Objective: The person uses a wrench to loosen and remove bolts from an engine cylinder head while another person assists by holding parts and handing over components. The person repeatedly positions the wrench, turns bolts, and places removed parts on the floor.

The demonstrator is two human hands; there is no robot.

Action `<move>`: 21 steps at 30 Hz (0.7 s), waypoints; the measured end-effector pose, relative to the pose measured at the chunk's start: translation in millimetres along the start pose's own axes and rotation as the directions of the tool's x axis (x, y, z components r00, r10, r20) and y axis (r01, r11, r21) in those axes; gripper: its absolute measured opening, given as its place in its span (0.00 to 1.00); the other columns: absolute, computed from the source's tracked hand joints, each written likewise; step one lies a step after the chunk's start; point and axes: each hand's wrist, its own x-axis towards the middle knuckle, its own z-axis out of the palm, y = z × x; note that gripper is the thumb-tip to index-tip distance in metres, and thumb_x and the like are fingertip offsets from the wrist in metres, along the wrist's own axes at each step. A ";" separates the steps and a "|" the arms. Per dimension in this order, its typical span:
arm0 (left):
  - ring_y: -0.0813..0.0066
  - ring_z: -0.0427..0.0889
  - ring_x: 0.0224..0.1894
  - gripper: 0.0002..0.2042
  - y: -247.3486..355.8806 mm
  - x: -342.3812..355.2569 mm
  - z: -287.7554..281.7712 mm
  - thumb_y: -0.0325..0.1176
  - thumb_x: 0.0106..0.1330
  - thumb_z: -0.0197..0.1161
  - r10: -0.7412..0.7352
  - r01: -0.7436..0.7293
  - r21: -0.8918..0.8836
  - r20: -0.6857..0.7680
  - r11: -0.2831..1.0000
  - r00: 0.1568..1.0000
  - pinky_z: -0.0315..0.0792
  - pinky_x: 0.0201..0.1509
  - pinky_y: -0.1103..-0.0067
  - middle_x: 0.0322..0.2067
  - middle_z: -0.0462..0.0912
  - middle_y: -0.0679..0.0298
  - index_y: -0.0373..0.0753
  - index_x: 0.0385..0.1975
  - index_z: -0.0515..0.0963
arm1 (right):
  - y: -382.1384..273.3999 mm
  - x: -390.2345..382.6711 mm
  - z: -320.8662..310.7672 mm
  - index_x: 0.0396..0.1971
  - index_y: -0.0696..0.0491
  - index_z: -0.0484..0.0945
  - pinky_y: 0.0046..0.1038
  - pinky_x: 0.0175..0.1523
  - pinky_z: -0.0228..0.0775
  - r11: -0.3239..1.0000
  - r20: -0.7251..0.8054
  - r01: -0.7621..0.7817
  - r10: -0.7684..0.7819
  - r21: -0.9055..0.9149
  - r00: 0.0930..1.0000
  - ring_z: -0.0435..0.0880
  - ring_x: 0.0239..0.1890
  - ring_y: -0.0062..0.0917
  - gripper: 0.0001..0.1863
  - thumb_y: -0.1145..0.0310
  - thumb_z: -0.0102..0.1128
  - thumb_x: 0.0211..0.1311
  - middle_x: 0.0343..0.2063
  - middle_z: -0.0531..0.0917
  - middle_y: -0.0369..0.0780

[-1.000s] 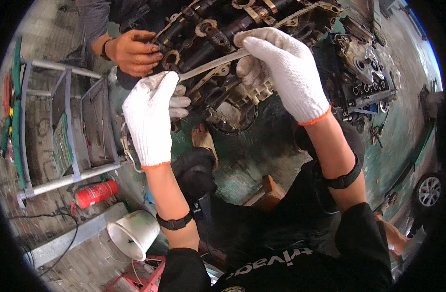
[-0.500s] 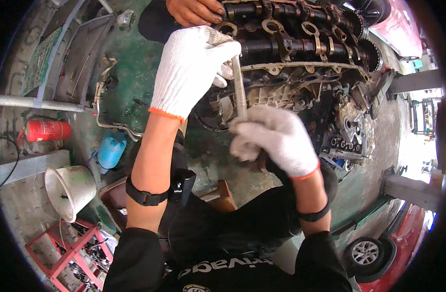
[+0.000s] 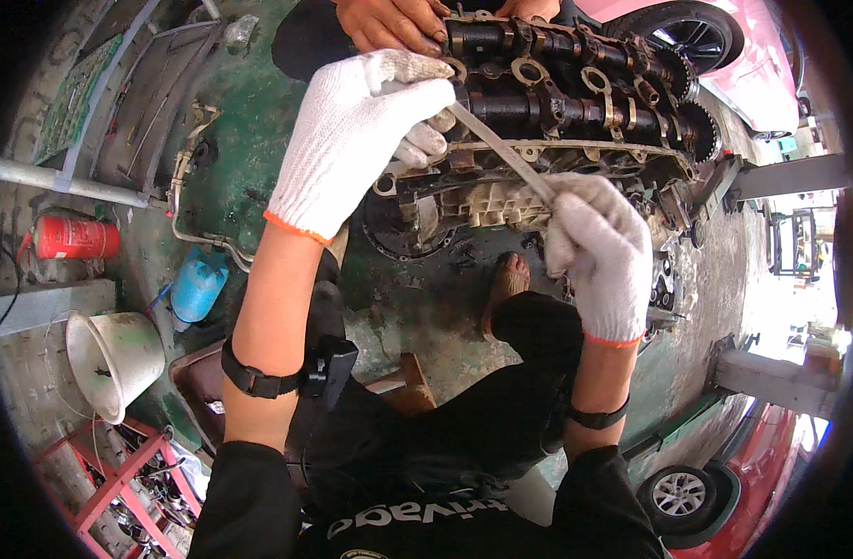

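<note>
My left hand (image 3: 347,140), in a white knit glove with an orange cuff, is closed at the near left edge of an oily engine cylinder head (image 3: 538,156), around the upper end of a wrench (image 3: 503,151). Slanting down to the right, the wrench's long metal handle ends in my gloved right hand (image 3: 605,256), whose fingers wrap its lower end. What the wrench's head sits on is hidden by my left hand. Dark camshafts (image 3: 510,107) with toothed sprockets (image 3: 701,130) at the right run along the top of the cylinder head. Another person's bare hand (image 3: 389,23) rests at its far left.
A bare foot (image 3: 510,278) stands on the green floor below the engine. Leftward are a red fire extinguisher (image 3: 77,238), a blue bottle (image 3: 199,287), a white bucket (image 3: 119,363) and a red metal frame (image 3: 110,484). Metal lift arms (image 3: 785,177) and cars (image 3: 738,61) are at the right.
My right hand has swung right and slightly up with the wrench's lower end, so the handle went from nearly upright to slanted. My left hand stays closed at its upper end.
</note>
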 end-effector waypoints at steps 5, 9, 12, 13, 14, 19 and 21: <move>0.80 0.82 0.23 0.13 -4.1 2.6 7.5 0.34 0.70 0.64 0.008 -0.017 0.228 0.041 0.973 0.999 0.75 0.28 0.83 0.28 0.86 0.63 0.32 0.46 0.84 | 13.2 22.5 -22.4 0.44 0.68 0.79 0.20 0.25 0.62 0.974 -0.076 0.111 -0.098 0.196 0.992 0.69 0.16 0.18 0.12 0.74 0.55 0.71 0.17 0.75 0.36; 0.80 0.82 0.23 0.13 -5.4 5.4 11.0 0.34 0.70 0.63 0.007 -0.015 0.240 0.032 0.971 0.999 0.75 0.28 0.83 0.28 0.86 0.63 0.32 0.45 0.84 | 16.7 24.6 -24.7 0.43 0.68 0.79 0.21 0.26 0.63 0.963 -0.104 0.232 -0.219 0.134 0.970 0.71 0.17 0.19 0.11 0.74 0.55 0.71 0.18 0.76 0.38; 0.80 0.82 0.23 0.13 -6.3 6.1 12.9 0.34 0.70 0.63 -0.014 0.008 0.275 0.023 0.962 1.000 0.74 0.27 0.83 0.27 0.86 0.63 0.32 0.46 0.84 | 14.1 25.4 -24.1 0.43 0.67 0.79 0.22 0.28 0.66 0.939 -0.118 0.320 -0.306 0.129 0.945 0.73 0.19 0.20 0.11 0.72 0.55 0.72 0.20 0.79 0.40; 0.80 0.82 0.23 0.13 -6.3 6.3 13.8 0.34 0.70 0.63 -0.028 0.021 0.302 0.016 0.953 0.999 0.74 0.27 0.83 0.27 0.86 0.63 0.32 0.46 0.84 | 13.8 26.7 -23.8 0.46 0.68 0.77 0.22 0.29 0.65 0.941 -0.142 0.331 -0.319 0.069 0.937 0.72 0.20 0.20 0.17 0.66 0.53 0.73 0.20 0.76 0.38; 0.80 0.82 0.22 0.13 -6.0 6.2 14.7 0.35 0.70 0.64 -0.022 0.018 0.293 0.010 0.956 1.000 0.74 0.26 0.84 0.27 0.86 0.63 0.32 0.46 0.84 | 13.3 27.8 -24.3 0.47 0.68 0.77 0.22 0.29 0.66 0.939 -0.144 0.339 -0.327 0.063 0.934 0.72 0.21 0.20 0.17 0.66 0.52 0.73 0.20 0.77 0.38; 0.81 0.82 0.19 0.13 0.1 3.1 18.4 0.36 0.69 0.66 -0.130 0.138 0.264 -0.050 0.955 0.990 0.71 0.21 0.85 0.25 0.86 0.63 0.34 0.47 0.84 | 15.9 34.3 -27.4 0.49 0.65 0.81 0.19 0.34 0.70 0.915 -0.187 0.359 -0.327 0.181 0.927 0.80 0.25 0.19 0.16 0.69 0.59 0.70 0.26 0.84 0.40; 0.81 0.82 0.19 0.14 3.0 2.5 19.2 0.38 0.68 0.67 -0.140 0.151 0.293 -0.059 0.944 0.988 0.69 0.19 0.85 0.25 0.86 0.63 0.35 0.47 0.84 | 14.8 33.7 -29.2 0.46 0.64 0.82 0.18 0.33 0.71 0.949 -0.211 0.314 -0.309 -0.009 0.927 0.79 0.26 0.16 0.13 0.70 0.59 0.71 0.26 0.84 0.38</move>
